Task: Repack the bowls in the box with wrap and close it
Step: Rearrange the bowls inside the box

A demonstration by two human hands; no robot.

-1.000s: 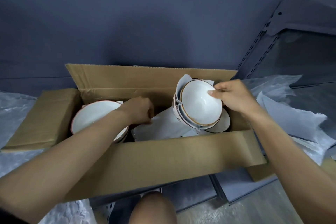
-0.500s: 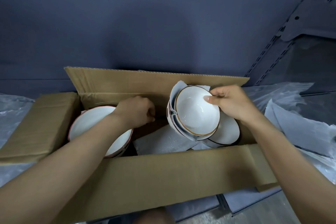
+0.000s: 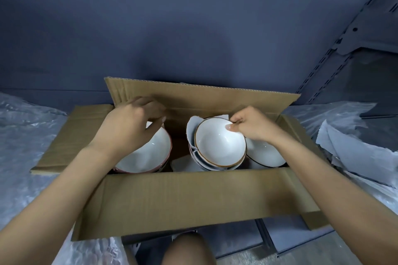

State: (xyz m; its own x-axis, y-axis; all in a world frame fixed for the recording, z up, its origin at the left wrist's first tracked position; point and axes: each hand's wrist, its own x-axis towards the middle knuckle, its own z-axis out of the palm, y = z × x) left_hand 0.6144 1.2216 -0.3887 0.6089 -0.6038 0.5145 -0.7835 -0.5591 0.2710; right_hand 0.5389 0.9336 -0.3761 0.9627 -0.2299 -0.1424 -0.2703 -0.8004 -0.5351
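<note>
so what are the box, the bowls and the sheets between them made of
Box: brown corrugated cardboard, matte; fluting shows along the back flap's cut edge.
Orange-rimmed bowl, pinched by the right hand: probably glazed ceramic, glossy white with small highlights.
Pink-rimmed bowl: the same glossy look.
Sheets between the bowls: thin white wrap, matte, likely paper or foam; cannot tell which.

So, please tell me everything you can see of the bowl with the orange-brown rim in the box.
The bowl with the orange-brown rim is white, glossy, ceramic-looking and empty. It tilts toward the camera atop a stack of bowls with white wrap sheets between them, in the middle of the open cardboard box. The right hand pinches its far-right rim, thumb inside.
</note>
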